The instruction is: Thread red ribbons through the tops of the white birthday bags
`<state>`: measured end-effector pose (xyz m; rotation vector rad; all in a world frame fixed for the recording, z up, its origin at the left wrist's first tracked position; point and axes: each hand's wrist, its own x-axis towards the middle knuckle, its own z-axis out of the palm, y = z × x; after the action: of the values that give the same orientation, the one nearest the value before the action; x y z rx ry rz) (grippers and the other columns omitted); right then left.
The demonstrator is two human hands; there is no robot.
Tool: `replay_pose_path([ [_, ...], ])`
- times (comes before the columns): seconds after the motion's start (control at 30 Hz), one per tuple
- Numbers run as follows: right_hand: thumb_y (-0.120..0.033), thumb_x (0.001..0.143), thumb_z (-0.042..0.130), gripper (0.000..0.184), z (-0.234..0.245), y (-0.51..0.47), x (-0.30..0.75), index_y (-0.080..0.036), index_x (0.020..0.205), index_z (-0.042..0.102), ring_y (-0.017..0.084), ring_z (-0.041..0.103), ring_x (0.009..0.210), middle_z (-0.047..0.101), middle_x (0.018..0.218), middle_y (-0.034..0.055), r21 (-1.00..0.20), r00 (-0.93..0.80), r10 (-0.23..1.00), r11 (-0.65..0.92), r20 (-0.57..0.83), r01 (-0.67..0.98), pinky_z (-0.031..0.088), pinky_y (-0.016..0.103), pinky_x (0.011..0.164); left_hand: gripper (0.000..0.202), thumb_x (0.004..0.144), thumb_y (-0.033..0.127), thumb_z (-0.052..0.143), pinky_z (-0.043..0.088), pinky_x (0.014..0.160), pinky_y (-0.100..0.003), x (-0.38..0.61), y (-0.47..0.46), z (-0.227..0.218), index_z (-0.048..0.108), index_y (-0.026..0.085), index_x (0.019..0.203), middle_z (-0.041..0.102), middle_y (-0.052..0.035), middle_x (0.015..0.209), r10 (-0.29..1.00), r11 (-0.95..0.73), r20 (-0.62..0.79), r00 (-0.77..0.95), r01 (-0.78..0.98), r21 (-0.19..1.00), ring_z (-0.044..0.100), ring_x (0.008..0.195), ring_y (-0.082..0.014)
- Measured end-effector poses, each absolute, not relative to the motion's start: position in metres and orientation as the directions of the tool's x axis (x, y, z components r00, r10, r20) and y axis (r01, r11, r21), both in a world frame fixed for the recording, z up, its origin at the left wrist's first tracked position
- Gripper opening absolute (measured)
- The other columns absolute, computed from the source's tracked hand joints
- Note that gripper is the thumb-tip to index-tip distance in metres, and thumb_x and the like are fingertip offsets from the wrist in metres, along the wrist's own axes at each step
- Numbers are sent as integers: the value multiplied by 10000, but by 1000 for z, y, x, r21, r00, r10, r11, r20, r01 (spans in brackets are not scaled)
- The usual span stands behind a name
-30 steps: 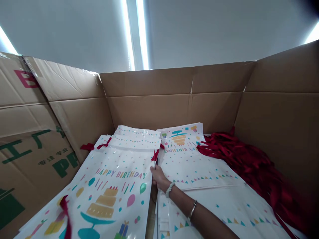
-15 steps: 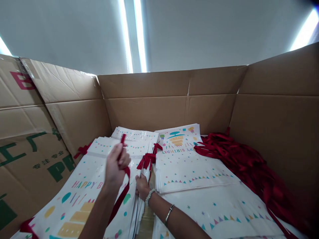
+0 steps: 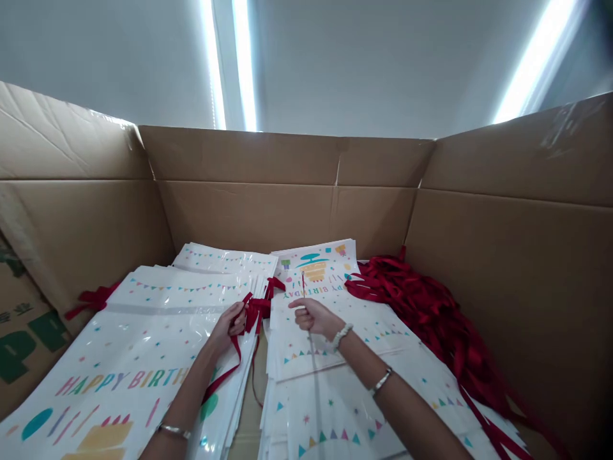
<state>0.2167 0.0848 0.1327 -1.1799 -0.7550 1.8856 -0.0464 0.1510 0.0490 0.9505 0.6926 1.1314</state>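
**Both hands pinching at red ribbon and wire over bag stacks, big ribbon heap lying beside**

The left hand (image 3: 230,326) is pinching a red ribbon (image 3: 221,374) near the top edge of the left bag stack (image 3: 134,338), and its tail is running down across the bags. The right hand (image 3: 313,317) is sitting just beside it, apart and not touching. Its thumb and fingers are closing on a thin wire (image 3: 302,284) that is standing upright from the grip, though what exactly it is stays hard to tell at this size.

The hands are working at the gap between the left stack and the right bag stack (image 3: 311,338), both of which are lying flat inside a cardboard box (image 3: 287,217). A red ribbon bunch (image 3: 258,310) is sitting at the top corner of the left stack, right next to the left hand. Another red ribbon end (image 3: 90,299) is poking out from the far left side of that stack.

Progress, judging by how things lie: some bags seem to be carrying ribbon already, at least at that corner and the left side, but how many cannot be counted. Most of the ribbon looks unused, since a large loose ribbon heap (image 3: 421,306) is lying along the right wall of the box. No ribbon is showing on the face of the right stack's top bag.
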Motion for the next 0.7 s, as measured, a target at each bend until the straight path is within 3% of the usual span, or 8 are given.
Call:
replay_pose_path([
  [0.07, -162, 906, 528, 57, 141, 72, 246, -172, 850, 525, 58, 183, 441, 273, 560, -96, -879, -200, 865, -476, -460, -38, 110, 179, 443, 446, 785, 454, 844, 165, 391, -170, -46, 150, 49, 495, 177, 765, 397, 85, 523, 949, 129, 2, 316, -394, 910, 242, 377, -24],
  [0.13, -192, 859, 638, 52, 136, 54, 265, -161, 898, 624, 69, 347, 501, 474, 637, -41, -898, -59, 952, -262, -301, 352, 244, 185, 499, 467, 767, 482, 857, 157, 403, -171, -45, 149, 49, 508, 172, 773, 415, 80, 535, 948, 110, 7, 319, -349, 931, 248, 390, -22],
  [0.2, -223, 792, 756, 175, 121, 33, 277, -165, 955, 730, 133, 581, 723, 680, 878, 49, -709, -42, 993, -52, -115, 703, 400, 225, 658, 489, 752, 502, 872, 150, 413, -171, -45, 149, 47, 516, 170, 785, 433, 75, 551, 946, 100, 3, 324, -301, 948, 255, 405, -21],
  [0.27, -299, 794, 797, 337, 103, 14, 283, -210, 1119, 792, 249, 672, 994, 739, 1088, 102, -499, -74, 995, 29, -71, 866, 453, 297, 834, 499, 747, 512, 877, 154, 420, -173, -45, 149, 45, 516, 171, 791, 442, 71, 557, 946, 96, -3, 325, -268, 959, 260, 417, -23],
  [0.33, -341, 904, 698, 405, 89, -1, 287, -256, 1294, 765, 305, 672, 1131, 741, 1188, 119, -402, -97, 992, 57, -80, 914, 453, 347, 924, 505, 741, 516, 879, 155, 423, -174, -45, 149, 44, 511, 174, 790, 440, 71, 556, 945, 93, -3, 327, -258, 962, 257, 423, -25],
  [0.4, -359, 984, 595, 426, 81, -11, 289, -277, 1382, 723, 310, 666, 1182, 732, 1238, 116, -386, -120, 990, 81, -78, 919, 449, 364, 967, 518, 733, 523, 883, 151, 423, -174, -45, 150, 42, 500, 176, 779, 432, 72, 550, 943, 92, 0, 333, -260, 961, 251, 425, -25],
  [0.57, -567, 906, 709, 637, 78, -25, 293, -308, 1483, 640, 325, 668, 1169, 728, 1219, 104, -393, -164, 984, 124, -70, 911, 447, 379, 996, 542, 711, 580, 881, 106, 408, -178, -47, 155, 37, 598, 148, 876, 405, 88, 535, 939, 78, 11, 342, -246, 966, 195, 410, -19],
  [0.7, -555, 964, 635, 571, 78, -28, 297, -310, 1479, 643, 302, 680, 1132, 732, 1192, 84, -400, -192, 980, 159, -45, 903, 446, 365, 974, 577, 697, 606, 889, 105, 411, -180, -46, 157, 36, 616, 141, 902, 408, 89, 538, 935, 77, 10, 353, -234, 969, 192, 408, -15],
])
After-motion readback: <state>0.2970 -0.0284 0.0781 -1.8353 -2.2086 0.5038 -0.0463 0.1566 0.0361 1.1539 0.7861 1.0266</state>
